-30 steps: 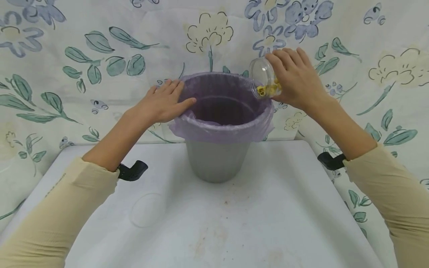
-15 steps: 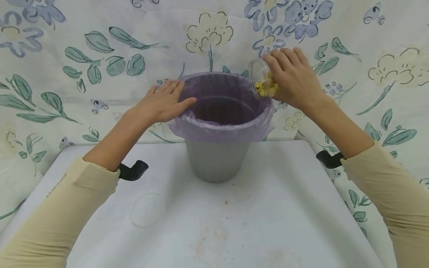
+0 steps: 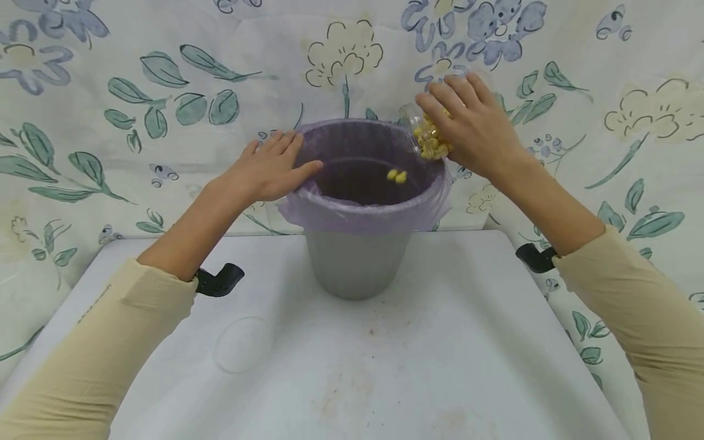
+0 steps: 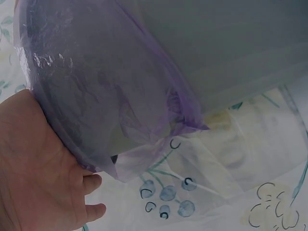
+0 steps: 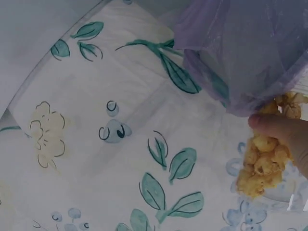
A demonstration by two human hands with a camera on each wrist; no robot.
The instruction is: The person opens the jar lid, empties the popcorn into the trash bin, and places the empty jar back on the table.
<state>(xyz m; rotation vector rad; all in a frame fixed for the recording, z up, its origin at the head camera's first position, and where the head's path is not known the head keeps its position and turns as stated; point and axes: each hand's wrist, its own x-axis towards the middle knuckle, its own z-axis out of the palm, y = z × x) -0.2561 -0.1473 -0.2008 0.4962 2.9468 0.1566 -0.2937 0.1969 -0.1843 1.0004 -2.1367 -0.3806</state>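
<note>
A grey bin (image 3: 357,263) lined with a purple plastic bag (image 3: 363,219) stands at the back of the white table. My left hand (image 3: 269,168) rests on the bin's left rim with its fingers straight; in the left wrist view the palm side of the hand (image 4: 43,163) lies against the bag. My right hand (image 3: 475,125) grips a clear jar (image 3: 409,116), tilted with its mouth over the bin's right rim. Yellow popcorn (image 3: 431,143) fills part of the jar, also visible in the right wrist view as popcorn (image 5: 262,161) behind the thumb. Two loose popcorn pieces (image 3: 397,176) are in the air inside the bin's opening.
Behind the bin hangs a floral cloth (image 3: 346,55), close to its back rim. The white table (image 3: 440,342) bears small brown specks and stains in front of the bin. A faint ring mark shows on its left part.
My right hand has moved slightly left and tipped the jar further down. The popcorn has slid toward the jar's mouth, and two pieces have dropped out. My left hand has stayed put.
</note>
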